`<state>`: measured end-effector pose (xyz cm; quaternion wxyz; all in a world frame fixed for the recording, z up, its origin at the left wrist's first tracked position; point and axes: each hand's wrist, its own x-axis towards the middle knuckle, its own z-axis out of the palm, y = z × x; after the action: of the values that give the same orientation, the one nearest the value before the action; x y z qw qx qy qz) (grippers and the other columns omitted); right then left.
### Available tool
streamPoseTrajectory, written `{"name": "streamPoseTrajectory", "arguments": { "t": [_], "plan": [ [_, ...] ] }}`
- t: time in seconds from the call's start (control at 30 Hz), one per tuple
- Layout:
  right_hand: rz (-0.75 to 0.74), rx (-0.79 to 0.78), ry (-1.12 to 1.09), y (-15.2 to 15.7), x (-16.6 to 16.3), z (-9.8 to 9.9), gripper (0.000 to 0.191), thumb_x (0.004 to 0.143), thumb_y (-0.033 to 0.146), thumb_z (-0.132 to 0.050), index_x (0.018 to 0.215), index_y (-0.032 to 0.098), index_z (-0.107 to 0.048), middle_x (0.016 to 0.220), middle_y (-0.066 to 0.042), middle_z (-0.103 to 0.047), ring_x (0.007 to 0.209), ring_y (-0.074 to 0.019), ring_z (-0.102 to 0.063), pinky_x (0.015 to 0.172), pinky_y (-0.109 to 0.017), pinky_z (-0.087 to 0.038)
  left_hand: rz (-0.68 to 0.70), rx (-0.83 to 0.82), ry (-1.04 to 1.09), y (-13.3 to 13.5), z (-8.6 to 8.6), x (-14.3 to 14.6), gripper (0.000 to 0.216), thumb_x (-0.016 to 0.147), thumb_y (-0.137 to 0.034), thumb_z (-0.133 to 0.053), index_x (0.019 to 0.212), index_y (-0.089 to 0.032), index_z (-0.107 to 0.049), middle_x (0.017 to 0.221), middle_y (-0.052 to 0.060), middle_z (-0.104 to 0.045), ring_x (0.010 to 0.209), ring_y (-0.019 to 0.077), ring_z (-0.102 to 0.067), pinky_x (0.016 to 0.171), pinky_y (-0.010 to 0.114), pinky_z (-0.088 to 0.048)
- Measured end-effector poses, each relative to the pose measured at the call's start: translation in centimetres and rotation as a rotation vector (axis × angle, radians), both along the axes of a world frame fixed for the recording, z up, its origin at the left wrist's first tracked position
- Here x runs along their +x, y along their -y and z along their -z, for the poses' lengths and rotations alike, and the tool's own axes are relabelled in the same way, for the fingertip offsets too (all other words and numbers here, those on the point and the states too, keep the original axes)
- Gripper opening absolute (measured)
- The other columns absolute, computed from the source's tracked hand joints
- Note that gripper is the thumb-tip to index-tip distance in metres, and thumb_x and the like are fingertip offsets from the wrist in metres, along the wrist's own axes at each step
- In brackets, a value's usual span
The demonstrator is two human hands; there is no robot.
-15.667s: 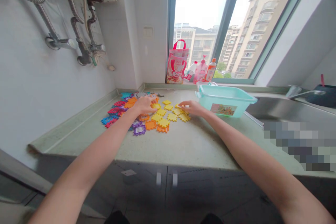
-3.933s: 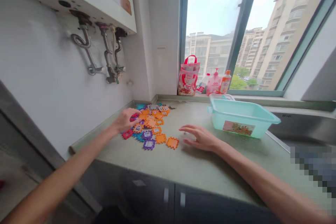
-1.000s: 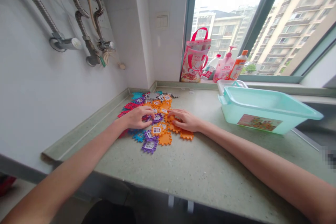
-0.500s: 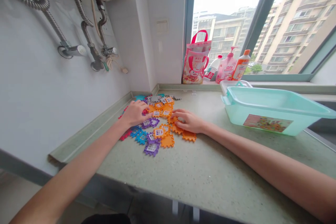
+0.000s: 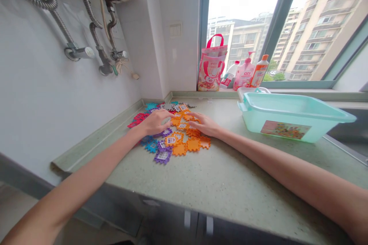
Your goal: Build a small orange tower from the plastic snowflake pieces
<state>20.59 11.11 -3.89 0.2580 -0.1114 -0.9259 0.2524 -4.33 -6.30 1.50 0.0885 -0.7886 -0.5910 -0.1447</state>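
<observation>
A heap of flat toothed plastic tiles lies on the speckled countertop near the wall corner. Orange tiles sit at its front, purple ones at the near left, blue and red ones toward the wall. My left hand rests on the heap's left side, fingers stretched over the tiles. My right hand lies flat on the orange tiles on the right side, fingers spread. Neither hand grips a tile. A mint plastic tub stands to the right.
On the window sill stand a pink bag and several bottles. Metal hoses and valves hang on the left wall under a heater. A steel sink begins right of the tub. A raised lip edges the counter on the left.
Since the oldest frame the yellow tiles are gone from the counter. In the last second both hands slid a little farther onto the heap, and the front orange tiles shifted closer together.
</observation>
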Motion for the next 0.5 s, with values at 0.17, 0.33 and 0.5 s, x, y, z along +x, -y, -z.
{"name": "streamPoseTrajectory", "arguments": {
  "t": [0.17,0.33,0.5],
  "plan": [
    [-0.048,0.075,0.093,0.2,0.0,0.2,0.057,0.106,0.059,-0.052,0.155,0.031,-0.058,0.164,-0.009,-0.053,0.154,-0.0335,-0.047,0.128,-0.059,-0.034,-0.076,-0.039,-0.093,-3.1,0.0,-0.2,0.023,0.093,-0.026,-0.062,0.108,-0.022,-0.079,0.110,0.006,-0.081,0.104,0.0250,-0.073,0.100,0.039,-0.054],
    [-0.037,0.004,0.023,-0.1,-0.2,0.1,0.058,0.106,0.063,-0.050,0.154,0.030,-0.059,0.163,-0.009,-0.055,0.152,-0.0329,-0.049,0.128,-0.058,-0.034,0.078,-0.065,-0.058,-3.4,1.0,1.2,0.031,0.103,-0.031,-0.054,0.122,-0.025,-0.078,0.122,0.004,-0.080,0.120,0.0250,-0.069,0.111,0.041,-0.050],
    [0.004,-0.094,-0.052,-0.3,-0.2,-0.2,0.058,0.106,0.061,-0.049,0.150,0.026,-0.061,0.158,-0.010,-0.060,0.147,-0.0299,-0.055,0.128,-0.054,-0.036,0.021,-0.040,-0.012,-3.7,1.6,1.6,0.043,0.103,-0.026,-0.049,0.141,-0.020,-0.069,0.147,0.007,-0.069,0.137,0.0247,-0.061,0.121,0.042,-0.044]
  ]
}}
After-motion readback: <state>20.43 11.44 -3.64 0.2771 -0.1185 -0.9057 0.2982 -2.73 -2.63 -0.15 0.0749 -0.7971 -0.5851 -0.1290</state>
